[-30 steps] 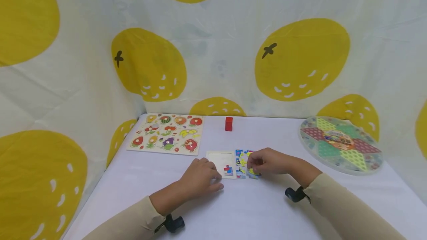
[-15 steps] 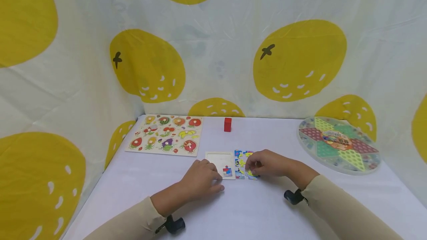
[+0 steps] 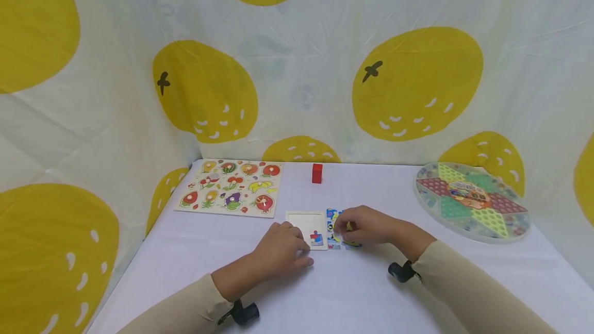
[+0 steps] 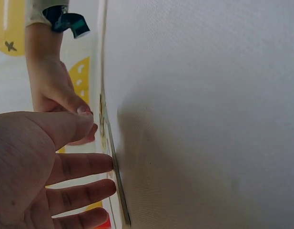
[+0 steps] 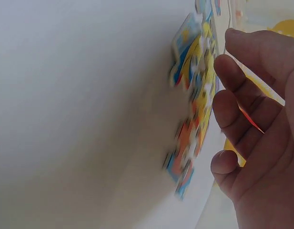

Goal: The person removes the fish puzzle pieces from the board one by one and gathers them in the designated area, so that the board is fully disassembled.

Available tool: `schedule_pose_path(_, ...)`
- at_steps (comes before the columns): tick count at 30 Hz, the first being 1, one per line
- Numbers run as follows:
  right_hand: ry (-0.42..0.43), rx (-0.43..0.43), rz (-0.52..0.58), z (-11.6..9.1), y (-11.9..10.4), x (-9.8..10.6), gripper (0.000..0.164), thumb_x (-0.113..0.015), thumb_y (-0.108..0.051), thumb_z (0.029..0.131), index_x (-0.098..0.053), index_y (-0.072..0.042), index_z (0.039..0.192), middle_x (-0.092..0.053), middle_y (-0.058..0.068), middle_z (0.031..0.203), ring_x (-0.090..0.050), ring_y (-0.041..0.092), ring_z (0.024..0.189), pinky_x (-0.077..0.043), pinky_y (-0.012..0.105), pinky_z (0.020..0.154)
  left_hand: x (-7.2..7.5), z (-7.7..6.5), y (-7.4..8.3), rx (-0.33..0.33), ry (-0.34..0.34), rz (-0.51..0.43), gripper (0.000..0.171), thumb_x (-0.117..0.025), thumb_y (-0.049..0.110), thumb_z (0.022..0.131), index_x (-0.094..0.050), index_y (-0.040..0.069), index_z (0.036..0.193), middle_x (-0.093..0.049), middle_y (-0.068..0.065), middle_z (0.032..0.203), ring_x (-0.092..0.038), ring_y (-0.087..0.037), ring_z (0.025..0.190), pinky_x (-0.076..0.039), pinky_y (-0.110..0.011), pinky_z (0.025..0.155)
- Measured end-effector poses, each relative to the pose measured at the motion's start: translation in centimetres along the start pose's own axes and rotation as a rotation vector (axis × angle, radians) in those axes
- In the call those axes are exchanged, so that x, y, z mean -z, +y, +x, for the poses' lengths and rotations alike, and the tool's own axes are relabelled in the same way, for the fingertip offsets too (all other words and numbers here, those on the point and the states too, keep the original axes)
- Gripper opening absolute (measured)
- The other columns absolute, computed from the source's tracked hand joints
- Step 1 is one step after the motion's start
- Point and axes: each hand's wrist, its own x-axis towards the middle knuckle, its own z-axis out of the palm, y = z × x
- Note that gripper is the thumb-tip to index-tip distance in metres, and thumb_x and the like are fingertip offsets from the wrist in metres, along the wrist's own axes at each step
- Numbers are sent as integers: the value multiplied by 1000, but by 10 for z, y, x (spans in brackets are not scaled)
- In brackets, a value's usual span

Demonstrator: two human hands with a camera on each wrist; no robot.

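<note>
My left hand (image 3: 280, 246) rests at the near left corner of a small wooden puzzle tray (image 3: 287, 216), fingers extended. In the left wrist view its fingers (image 4: 82, 167) reach the tray's edge. One red and blue jigsaw piece (image 3: 317, 239) lies in the tray's lower right corner. Several colourful jigsaw pieces (image 3: 331, 227) lie just right of the tray, partly hidden by my right hand (image 3: 364, 224). That hand hovers over them with loosely bent fingers; the right wrist view shows nothing between its thumb and fingers, and the loose pieces (image 5: 199, 95) beside the fingertips.
A fruit peg puzzle board (image 3: 232, 187) lies at the back left. A red block (image 3: 317, 173) stands behind the tray. On the right is a round Chinese checkers board (image 3: 473, 201). A fabric backdrop with yellow fruit prints (image 3: 306, 66) closes off the back.
My right hand has shifted slightly left over the loose pieces, towards the tray. My left hand stays nearly still, and the piece in the tray has kept its place.
</note>
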Motion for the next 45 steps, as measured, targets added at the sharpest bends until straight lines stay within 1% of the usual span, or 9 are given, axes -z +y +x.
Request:
schedule_pose_path(5, -17, 51, -17, 15, -17, -3, 24, -81, -16, 96, -78, -22, 119, -68, -11, 103, -59, 13, 90, -54, 32, 82, 3, -1, 2, 3, -5, -9, 34, -79, 55, 93, -85, 30, 116, -73, 9, 110, -59, -14, 110, -47, -37, 93)
schedule_pose_path(10, -27, 109, -39, 30, -26, -9, 27, -81, -17, 96, -78, -20, 123, -68, -10, 107, -61, 13, 95, -53, 35, 88, 2, 0, 2, -3, -12, -5, 35, -77, 55, 94, -85, 30, 118, -73, 9, 112, -59, -14, 111, -46, -36, 92)
schedule_pose_path(16, -43, 92, -69, 44, -31, -22, 33, -84, -22, 94, -78, -25, 126, -66, -14, 109, -59, 8, 96, -53, 32, 89, -2, 2, 2, -13, -10, -9, 36, -77, 55, 94, -84, 31, 119, -74, 9, 114, -58, -14, 111, -46, -36, 93)
schedule_pose_path(23, -48, 137, -88, 47, -32, -25, 30, -85, -17, 92, -79, -26, 121, -65, -12, 104, -60, 11, 95, -52, 32, 90, -5, 3, 4, -31, 2, -6, 38, -76, 55, 95, -83, 31, 123, -74, 9, 117, -58, -14, 112, -46, -37, 93)
schedule_pose_path(28, -10, 183, -105, 46, -34, -24, 26, -86, -16, 91, -80, -23, 115, -66, -10, 101, -61, 13, 92, -52, 33, 87, -2, 1, 5, -30, 10, 9, 37, -77, 55, 95, -83, 31, 121, -74, 9, 115, -58, -14, 111, -46, -37, 93)
schedule_pose_path(31, 35, 171, -150, 46, -35, -24, 25, -89, -22, 88, -79, -23, 110, -65, -9, 99, -60, 11, 90, -51, 34, 85, -2, 1, 5, -17, 11, 16, 36, -77, 55, 95, -84, 31, 121, -74, 9, 115, -58, -14, 111, -46, -36, 93)
schedule_pose_path(34, 56, 129, -178, 48, -35, -24, 23, -92, -27, 85, -78, -24, 103, -64, -10, 94, -57, 9, 85, -50, 34, 80, -3, 1, 5, -4, 6, 19, 36, -77, 56, 94, -84, 32, 121, -73, 9, 114, -58, -14, 111, -46, -36, 93)
schedule_pose_path(40, 43, 69, -150, 49, -35, -23, 21, -93, -27, 84, -76, -27, 95, -62, -11, 87, -55, 10, 79, -48, 34, 77, -1, 1, 6, 8, 1, 13, 36, -78, 56, 94, -84, 32, 120, -73, 9, 112, -57, -14, 109, -46, -36, 93)
schedule_pose_path(45, 30, 47, -138, 49, -35, -24, 20, -93, -26, 84, -75, -27, 95, -63, -11, 87, -56, 10, 81, -49, 34, 78, -2, 1, 7, 16, -2, 15, 36, -78, 56, 94, -84, 32, 121, -73, 8, 113, -58, -14, 108, -46, -37, 92)
